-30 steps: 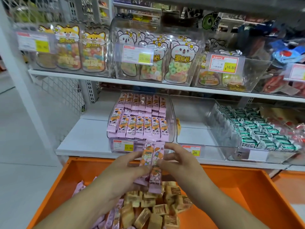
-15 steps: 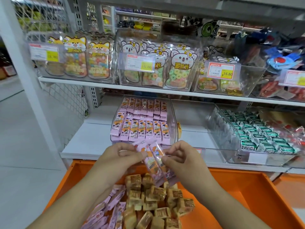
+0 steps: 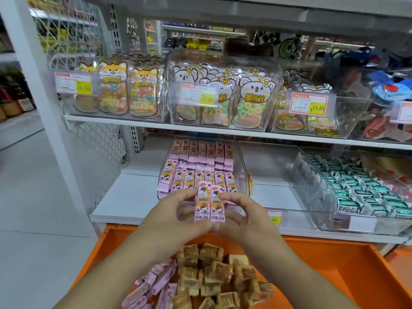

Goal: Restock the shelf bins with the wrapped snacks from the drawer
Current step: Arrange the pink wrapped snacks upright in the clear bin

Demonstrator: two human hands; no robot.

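Two pink wrapped snacks point(image 3: 209, 202) stand upright side by side, pinched between my left hand point(image 3: 176, 216) and my right hand point(image 3: 242, 216). I hold them just in front of the clear shelf bin point(image 3: 242, 166), which holds rows of the same pink snacks point(image 3: 200, 165). Below my hands the orange drawer point(image 3: 347, 266) holds several loose pink snacks point(image 3: 153, 284) and a heap of tan wrapped snacks point(image 3: 220, 275).
To the right sit an empty clear bin point(image 3: 276, 175) and a bin of green-wrapped snacks point(image 3: 356, 190). The upper shelf point(image 3: 156, 124) carries bins of bagged gummies with price tags. A white upright post point(image 3: 42, 97) stands at left, bare floor beside it.
Both hands rose from over the drawer toward the pink snack bin. The snacks, tilted and splayed before, now stand upright and aligned side by side.
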